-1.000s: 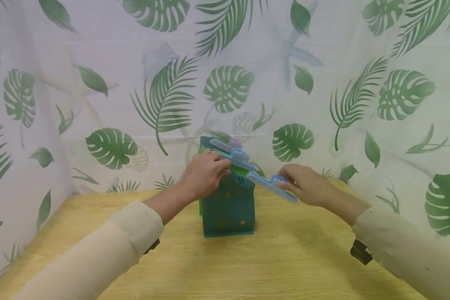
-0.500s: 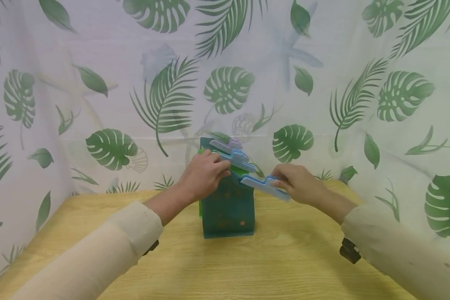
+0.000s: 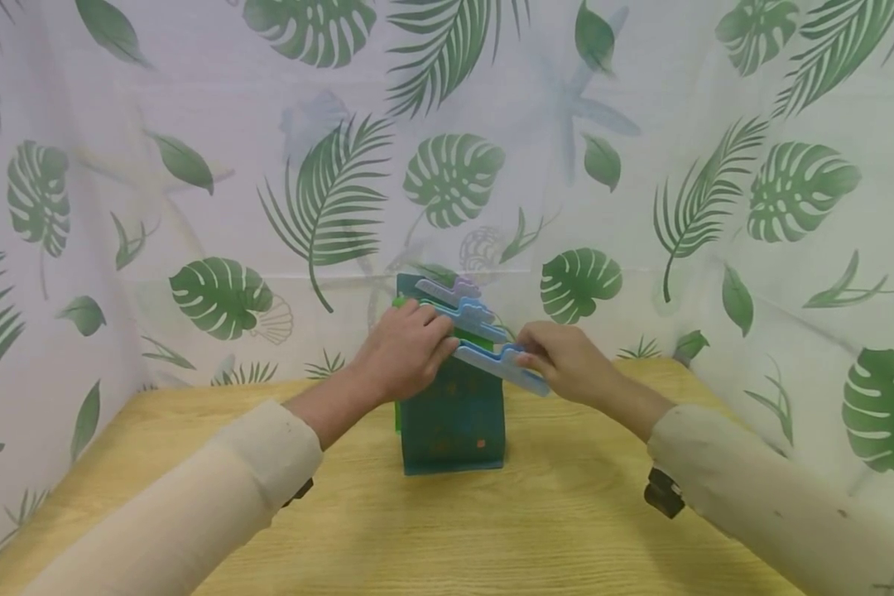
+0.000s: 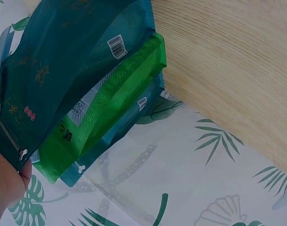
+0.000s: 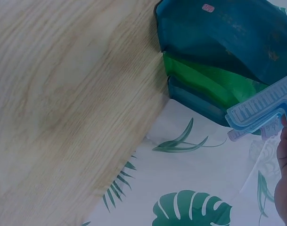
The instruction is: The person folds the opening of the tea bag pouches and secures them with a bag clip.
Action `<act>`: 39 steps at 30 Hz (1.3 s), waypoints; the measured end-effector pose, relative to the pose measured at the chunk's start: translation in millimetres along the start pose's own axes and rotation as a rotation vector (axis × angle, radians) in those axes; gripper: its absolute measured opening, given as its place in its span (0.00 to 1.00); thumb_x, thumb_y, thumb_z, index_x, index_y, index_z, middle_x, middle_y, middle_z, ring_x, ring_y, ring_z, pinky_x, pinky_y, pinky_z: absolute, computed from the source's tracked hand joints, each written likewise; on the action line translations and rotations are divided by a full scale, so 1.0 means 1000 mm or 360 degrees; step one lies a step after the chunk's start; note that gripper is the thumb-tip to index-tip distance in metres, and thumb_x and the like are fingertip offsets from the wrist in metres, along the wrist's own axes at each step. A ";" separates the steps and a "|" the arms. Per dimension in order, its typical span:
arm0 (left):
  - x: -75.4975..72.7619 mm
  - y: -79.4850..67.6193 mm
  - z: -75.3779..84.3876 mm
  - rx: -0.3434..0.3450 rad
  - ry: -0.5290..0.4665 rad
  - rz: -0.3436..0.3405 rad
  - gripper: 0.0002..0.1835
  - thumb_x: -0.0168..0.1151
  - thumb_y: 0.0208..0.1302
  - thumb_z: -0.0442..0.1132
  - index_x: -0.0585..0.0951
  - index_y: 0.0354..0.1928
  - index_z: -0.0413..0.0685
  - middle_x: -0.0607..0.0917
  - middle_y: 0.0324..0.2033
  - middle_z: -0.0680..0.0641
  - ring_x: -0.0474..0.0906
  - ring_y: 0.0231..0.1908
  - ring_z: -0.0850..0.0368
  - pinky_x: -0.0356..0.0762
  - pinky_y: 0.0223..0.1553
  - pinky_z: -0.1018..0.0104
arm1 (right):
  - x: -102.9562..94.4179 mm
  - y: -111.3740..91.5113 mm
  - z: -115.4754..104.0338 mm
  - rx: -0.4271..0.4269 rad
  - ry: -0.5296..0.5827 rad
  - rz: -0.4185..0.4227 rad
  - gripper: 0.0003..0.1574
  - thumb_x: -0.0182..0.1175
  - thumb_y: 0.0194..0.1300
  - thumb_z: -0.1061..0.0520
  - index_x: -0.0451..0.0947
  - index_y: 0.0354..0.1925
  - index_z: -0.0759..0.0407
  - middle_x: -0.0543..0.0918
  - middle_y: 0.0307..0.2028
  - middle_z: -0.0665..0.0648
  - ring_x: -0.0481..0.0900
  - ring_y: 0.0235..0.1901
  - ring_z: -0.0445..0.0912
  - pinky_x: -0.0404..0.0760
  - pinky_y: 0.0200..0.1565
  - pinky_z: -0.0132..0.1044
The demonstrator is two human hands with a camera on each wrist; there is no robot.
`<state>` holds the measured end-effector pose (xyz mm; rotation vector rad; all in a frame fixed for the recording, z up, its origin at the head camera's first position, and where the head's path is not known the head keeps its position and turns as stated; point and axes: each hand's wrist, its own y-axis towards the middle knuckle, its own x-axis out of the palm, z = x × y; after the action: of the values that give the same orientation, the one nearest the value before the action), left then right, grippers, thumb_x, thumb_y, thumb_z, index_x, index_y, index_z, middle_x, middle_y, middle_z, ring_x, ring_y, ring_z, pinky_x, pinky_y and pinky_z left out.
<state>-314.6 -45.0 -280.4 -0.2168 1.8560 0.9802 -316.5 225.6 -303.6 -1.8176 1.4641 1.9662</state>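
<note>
A teal pouch bag (image 3: 454, 422) stands upright on the table. My left hand (image 3: 406, 349) grips its top edge at the left corner, fingertips curled over it. With thumb and fingers my right hand (image 3: 569, 362) pinches the raised handle of a light blue bag sealing clip (image 5: 262, 103). That clip lies across the teal bag's top, its left end close to my left fingertips. Directly behind stand a bright green bag (image 4: 112, 101) and a second teal bag (image 4: 124, 120). Another blue clip (image 3: 480, 321) sits over the green bag's top, and a pale purple clip (image 3: 447, 288) on the rear bag.
The bags stand near the far side of a wood-grain table (image 3: 432, 538). A white leaf-print curtain (image 3: 521, 99) rises behind and along both sides. Dark wrist cameras (image 3: 663, 492) sit under my sleeves.
My right hand has moved left with the blue clip, bringing it from beside the front bag's right edge across its top. My left hand keeps its grip in place.
</note>
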 end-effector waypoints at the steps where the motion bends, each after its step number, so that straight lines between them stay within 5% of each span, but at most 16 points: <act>1: 0.000 0.000 0.000 -0.0003 0.0004 -0.0013 0.13 0.50 0.78 0.48 0.79 0.42 0.49 0.80 0.35 0.49 0.72 0.36 0.52 0.70 0.37 0.60 | 0.000 0.001 -0.001 -0.0002 0.0000 0.0002 0.07 0.67 0.63 0.60 0.77 0.36 0.60 0.79 0.27 0.51 0.69 0.26 0.40 0.73 0.31 0.36; 12: -0.001 0.001 0.000 -0.0015 0.0023 -0.0075 0.16 0.47 0.79 0.49 0.80 0.47 0.47 0.83 0.38 0.49 0.77 0.40 0.52 0.75 0.44 0.59 | 0.004 0.017 -0.016 -0.0001 0.0032 0.0018 0.09 0.67 0.63 0.59 0.78 0.39 0.62 0.81 0.30 0.55 0.76 0.28 0.43 0.78 0.34 0.39; 19: -0.003 0.003 0.000 -0.0017 -0.0001 -0.0064 0.15 0.48 0.79 0.48 0.80 0.46 0.46 0.83 0.37 0.49 0.76 0.39 0.52 0.75 0.43 0.59 | 0.005 0.027 -0.025 -0.0037 0.0010 0.0079 0.09 0.68 0.63 0.58 0.79 0.38 0.62 0.76 0.26 0.53 0.69 0.25 0.42 0.73 0.30 0.37; 31: -0.007 -0.002 -0.009 -0.0053 -0.0129 0.0046 0.14 0.49 0.78 0.47 0.80 0.44 0.45 0.84 0.37 0.49 0.80 0.41 0.52 0.78 0.45 0.58 | 0.006 0.029 -0.026 -0.0078 0.0092 0.0059 0.15 0.65 0.67 0.58 0.81 0.49 0.67 0.83 0.33 0.56 0.76 0.31 0.44 0.78 0.34 0.37; 39: -0.011 -0.021 -0.029 -0.0125 -0.0257 0.0202 0.15 0.48 0.78 0.45 0.80 0.38 0.45 0.81 0.32 0.48 0.77 0.37 0.50 0.77 0.42 0.56 | 0.000 0.016 -0.014 0.0137 0.0138 -0.0039 0.18 0.54 0.76 0.53 0.79 0.56 0.63 0.85 0.42 0.55 0.76 0.34 0.44 0.78 0.38 0.40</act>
<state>-317.3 -82.5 -277.2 -0.0652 1.7021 1.1256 -316.7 207.3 -292.5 -1.8965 1.5178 1.8051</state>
